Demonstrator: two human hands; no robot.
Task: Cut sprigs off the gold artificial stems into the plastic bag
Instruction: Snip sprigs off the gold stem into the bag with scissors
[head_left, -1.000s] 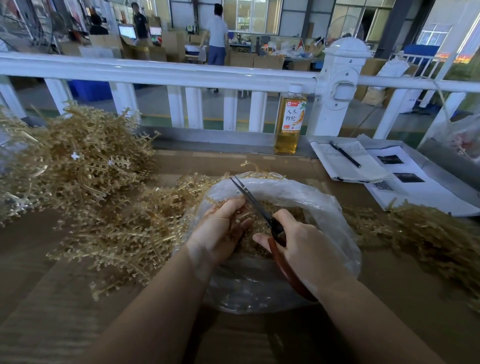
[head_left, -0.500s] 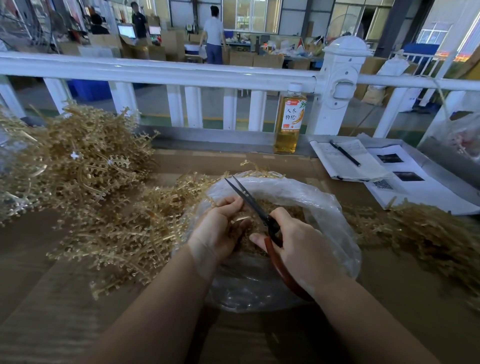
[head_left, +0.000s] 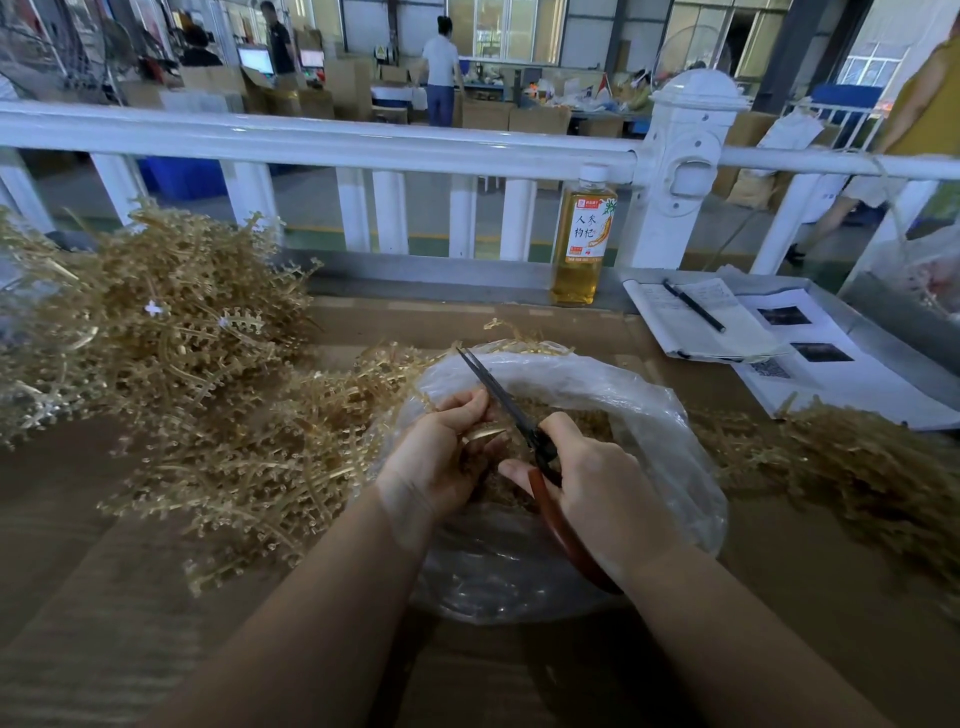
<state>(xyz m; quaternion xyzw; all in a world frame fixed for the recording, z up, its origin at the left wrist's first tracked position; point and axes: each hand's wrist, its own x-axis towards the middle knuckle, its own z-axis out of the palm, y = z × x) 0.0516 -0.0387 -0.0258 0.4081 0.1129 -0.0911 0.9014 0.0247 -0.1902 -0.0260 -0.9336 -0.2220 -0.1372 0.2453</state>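
The left hand (head_left: 441, 457) pinched a short gold stem (head_left: 485, 435) between thumb and curled fingers over the mouth of the plastic bag (head_left: 670, 415); the right hand (head_left: 602, 488) gripped the red-brown handles of the scissors (head_left: 519, 421), whose dark blades pointed up and away to the left, almost closed, and passed just beside the left fingertips; whether the blades touched the stem could not be told. The bag lay open on the brown table (head_left: 78, 597) beneath both hands, with a bed of cut gold sprigs (head_left: 587, 421) inside it. Left of the bag a large heap of gold artificial stems (head_left: 171, 332) spread across the table and reached the bag's rim; a smaller heap (head_left: 857, 457) lay to the right. Beyond the bag a bottle (head_left: 583, 244) of amber liquid stood against the white railing (head_left: 311, 140), its orange and white label bearing the characters 人参枸杞; the smaller print was unreadable. To its right a black pen (head_left: 693, 305) rested on an open notebook (head_left: 727, 332), beside printed sheets (head_left: 831, 374) with dark photographs and a QR code.
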